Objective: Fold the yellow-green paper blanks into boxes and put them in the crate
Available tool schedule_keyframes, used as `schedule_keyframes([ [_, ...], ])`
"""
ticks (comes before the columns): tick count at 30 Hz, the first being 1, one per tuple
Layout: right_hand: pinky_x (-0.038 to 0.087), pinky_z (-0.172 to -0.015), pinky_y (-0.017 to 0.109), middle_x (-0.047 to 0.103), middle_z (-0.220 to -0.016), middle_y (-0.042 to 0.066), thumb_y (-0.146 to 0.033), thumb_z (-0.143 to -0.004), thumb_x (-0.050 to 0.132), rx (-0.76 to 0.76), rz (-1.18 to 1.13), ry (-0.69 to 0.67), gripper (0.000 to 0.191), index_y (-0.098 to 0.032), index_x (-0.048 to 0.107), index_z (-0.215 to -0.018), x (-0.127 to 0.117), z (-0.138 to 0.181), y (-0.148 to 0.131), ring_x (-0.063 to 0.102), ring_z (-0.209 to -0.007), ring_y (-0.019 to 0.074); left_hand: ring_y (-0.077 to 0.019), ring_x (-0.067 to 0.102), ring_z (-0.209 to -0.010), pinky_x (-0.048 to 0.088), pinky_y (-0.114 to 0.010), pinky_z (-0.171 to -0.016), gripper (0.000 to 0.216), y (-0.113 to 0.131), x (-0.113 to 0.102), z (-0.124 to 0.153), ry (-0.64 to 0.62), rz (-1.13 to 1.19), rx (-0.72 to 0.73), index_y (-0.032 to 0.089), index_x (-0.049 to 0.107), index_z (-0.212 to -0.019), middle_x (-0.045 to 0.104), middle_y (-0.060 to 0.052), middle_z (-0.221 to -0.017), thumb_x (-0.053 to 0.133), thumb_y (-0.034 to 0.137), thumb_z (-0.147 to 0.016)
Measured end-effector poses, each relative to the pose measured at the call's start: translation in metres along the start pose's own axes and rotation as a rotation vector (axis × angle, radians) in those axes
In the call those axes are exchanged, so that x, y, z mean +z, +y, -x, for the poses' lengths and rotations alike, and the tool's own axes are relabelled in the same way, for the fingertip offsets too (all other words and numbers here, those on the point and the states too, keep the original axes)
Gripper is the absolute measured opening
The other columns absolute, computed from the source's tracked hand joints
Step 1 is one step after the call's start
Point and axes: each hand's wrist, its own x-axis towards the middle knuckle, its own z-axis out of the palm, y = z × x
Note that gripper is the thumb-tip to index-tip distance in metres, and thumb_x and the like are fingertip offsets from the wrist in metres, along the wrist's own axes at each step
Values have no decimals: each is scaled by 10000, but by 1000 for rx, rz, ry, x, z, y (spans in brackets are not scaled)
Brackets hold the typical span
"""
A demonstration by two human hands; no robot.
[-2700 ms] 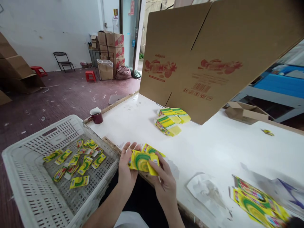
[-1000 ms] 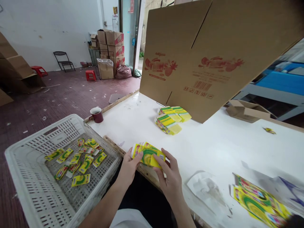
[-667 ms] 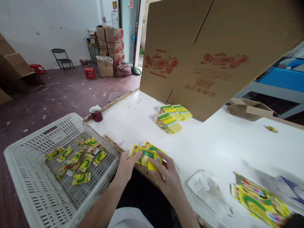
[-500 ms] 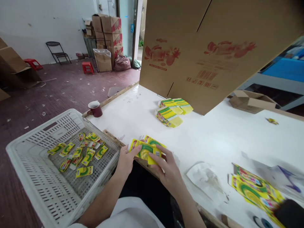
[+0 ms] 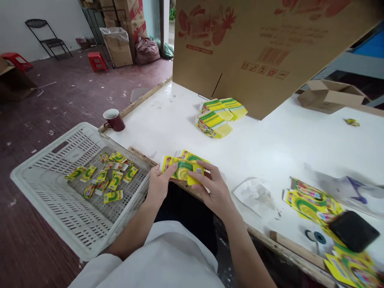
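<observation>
Since a moment ago, both hands have stayed on the yellow-green carton blank (image 5: pixel 182 169) at the white table's (image 5: pixel 270 148) near edge. Its print is too small to read. Left hand (image 5: pixel 158 185) pinches one end; right hand (image 5: pixel 213 191) curls around the other, partly covering it. More blanks (image 5: pixel 315 200) blur at right.

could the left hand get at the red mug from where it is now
Probably yes: the left hand is busy holding the yellow carton, but only bare table lies between it and the red mug.
</observation>
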Motion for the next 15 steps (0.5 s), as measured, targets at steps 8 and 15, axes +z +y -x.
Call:
schedule_keyframes([
  [8,605,-929,424,589,-1292,115,-299,-934,643,77,34,231,222,-245,626,-1149,21,-10,-8,614,-1196,241,-226,725,-696,619,-317,-599,377,-3,4,-1,-10,-10,26,134,754,-882,748,-64,-801,869,433,-683],
  [15,578,-956,442,599,-1311,149,-435,-884,706,180,57,276,540,-204,519,-1335,5,-4,12,597,-1225,269,-136,654,-731,563,-254,-714,445,26,-57,-14,373,-312,392,176,651,-984,683,-10,-883,859,425,-680],
])
